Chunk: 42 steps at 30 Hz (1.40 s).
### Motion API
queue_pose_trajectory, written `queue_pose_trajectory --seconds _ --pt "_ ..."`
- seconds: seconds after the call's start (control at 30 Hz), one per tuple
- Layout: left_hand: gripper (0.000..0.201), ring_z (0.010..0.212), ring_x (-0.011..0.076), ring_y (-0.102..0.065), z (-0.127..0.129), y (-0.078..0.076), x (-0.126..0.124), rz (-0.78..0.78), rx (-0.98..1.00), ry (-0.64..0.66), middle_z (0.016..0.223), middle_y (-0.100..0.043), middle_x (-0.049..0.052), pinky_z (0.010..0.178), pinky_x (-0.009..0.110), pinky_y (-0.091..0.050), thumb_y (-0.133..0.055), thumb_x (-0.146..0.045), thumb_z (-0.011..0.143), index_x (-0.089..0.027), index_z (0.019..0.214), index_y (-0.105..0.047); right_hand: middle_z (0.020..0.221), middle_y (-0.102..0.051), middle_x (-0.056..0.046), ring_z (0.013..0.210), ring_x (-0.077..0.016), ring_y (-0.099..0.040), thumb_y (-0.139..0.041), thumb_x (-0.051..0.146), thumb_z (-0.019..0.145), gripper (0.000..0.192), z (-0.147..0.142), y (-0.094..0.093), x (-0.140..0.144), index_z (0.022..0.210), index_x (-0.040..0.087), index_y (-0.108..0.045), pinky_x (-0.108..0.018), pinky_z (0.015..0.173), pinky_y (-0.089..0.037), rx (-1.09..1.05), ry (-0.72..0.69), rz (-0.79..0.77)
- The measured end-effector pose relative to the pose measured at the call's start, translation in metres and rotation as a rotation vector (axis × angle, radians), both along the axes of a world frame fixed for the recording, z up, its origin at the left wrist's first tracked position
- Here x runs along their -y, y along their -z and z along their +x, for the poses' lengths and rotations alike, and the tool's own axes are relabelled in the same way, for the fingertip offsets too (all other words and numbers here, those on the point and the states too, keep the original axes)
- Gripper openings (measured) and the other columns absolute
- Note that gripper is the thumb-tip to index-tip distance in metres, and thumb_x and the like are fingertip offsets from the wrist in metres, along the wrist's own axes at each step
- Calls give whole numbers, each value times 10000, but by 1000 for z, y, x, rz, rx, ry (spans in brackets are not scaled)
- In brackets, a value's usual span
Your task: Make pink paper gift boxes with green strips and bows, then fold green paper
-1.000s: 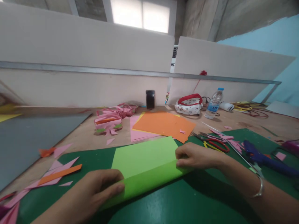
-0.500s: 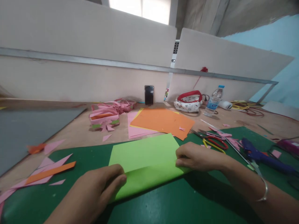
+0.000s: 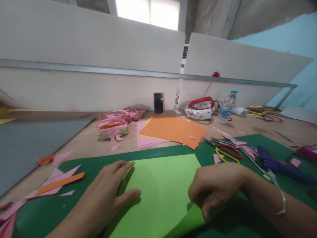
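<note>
A sheet of light green paper [image 3: 160, 191] lies in front of me on the green mat [image 3: 99, 162], its near right part lifted and curved. My left hand [image 3: 114, 188] is at the sheet's left edge, fingers stretched and thumb apart, gripping nothing. At the right edge my right hand [image 3: 215, 188] is closed, its fingers pinching the green paper. Just behind the sheet lies orange paper [image 3: 170, 129] on top of yellow and pink sheets [image 3: 148, 140].
Scissors [image 3: 226, 152] with red and yellow handles lie right of the paper, near a blue glue gun [image 3: 279, 165]. Pink strips [image 3: 119, 119] and an upright phone [image 3: 158, 102] are at the back. A bottle [image 3: 226, 109] and pouch [image 3: 200, 109] stand back right.
The green sheet has come nearer to me and its folded-over near part has opened out. My left hand has let go and spread its fingers; my right hand has moved nearer along the right edge.
</note>
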State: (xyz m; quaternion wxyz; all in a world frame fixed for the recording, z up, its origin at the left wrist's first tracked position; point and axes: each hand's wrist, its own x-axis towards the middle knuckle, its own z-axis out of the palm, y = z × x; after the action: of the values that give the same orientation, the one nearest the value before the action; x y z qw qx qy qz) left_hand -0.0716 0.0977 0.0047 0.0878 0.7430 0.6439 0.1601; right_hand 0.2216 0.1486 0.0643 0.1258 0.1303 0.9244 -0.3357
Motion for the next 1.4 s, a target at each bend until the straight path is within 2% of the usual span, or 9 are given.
queue_pose_trajectory --seconds 0.2,0.37,0.57,0.73,0.87,0.97,1.17,1.3,1.4 --pt "603 1253 302 -406 14 0 -11 -51 -198 31 1420 -421 143 1046 482 -302 -311 -437 884 -115 1393 -330 751 -650 -43 669 -96 -567 -707 48 697 261 -3 2 4 951 17 -656 -102 620 -416 -51 -116 -116" --pt "461 995 354 -566 28 -19 -22 -133 -245 90 1114 -614 167 847 508 -432 -494 -341 788 -132 1192 -567 804 -659 -86 721 -117 -599 -677 58 732 286 -7 11 4 1003 -23 -639 -109 670 -437 -43 -177 -230" --pt "332 847 283 -569 25 -18 -40 -144 -108 82 934 -568 95 718 404 -436 -504 -438 757 -191 962 -591 718 -587 -23 672 -108 -555 -615 210 825 151 -5 21 0 858 63 -636 -146 640 -434 -149 -202 -269" --pt "177 819 253 -525 17 -12 -48 -125 47 113 847 -541 51 721 370 -403 -534 -379 683 -206 719 -545 914 -588 -73 870 -145 -554 -572 265 850 165 -5 12 -2 761 129 -600 -237 809 -445 -358 92 64" --pt "106 663 196 -546 13 -13 -42 -206 260 117 658 -554 -20 608 295 -434 -523 -315 642 -212 664 -507 1257 -479 -165 1117 -252 -490 -538 137 812 130 -1 14 -14 687 137 -573 -394 927 -398 -257 449 441" --pt "132 632 176 -577 10 -17 -35 -235 414 100 642 -584 -45 589 270 -456 -429 -298 727 -214 772 -519 1216 -528 -144 1047 -235 -542 -551 110 773 163 1 22 -23 615 145 -536 -355 880 -421 -217 457 451" --pt "387 886 240 -633 5 -38 -28 -224 558 108 978 -679 28 786 330 -470 -586 -287 672 -192 1045 -548 727 -586 -11 656 -130 -516 -544 96 733 65 0 17 -22 716 157 -559 -225 587 -388 -250 532 462" --pt "318 850 245 -677 6 -58 -21 -350 776 -60 954 -730 45 734 354 -519 -535 -360 739 -187 999 -597 787 -607 -13 691 -124 -530 -511 84 766 112 3 4 -14 839 153 -560 -209 598 -389 -301 619 470" --pt "396 896 246 -670 2 -66 -20 -157 657 -137 998 -726 59 735 370 -530 -410 -464 800 -187 964 -639 880 -643 -30 764 -138 -575 -514 53 763 293 3 -2 -10 1030 159 -571 -226 668 -422 -327 665 489"
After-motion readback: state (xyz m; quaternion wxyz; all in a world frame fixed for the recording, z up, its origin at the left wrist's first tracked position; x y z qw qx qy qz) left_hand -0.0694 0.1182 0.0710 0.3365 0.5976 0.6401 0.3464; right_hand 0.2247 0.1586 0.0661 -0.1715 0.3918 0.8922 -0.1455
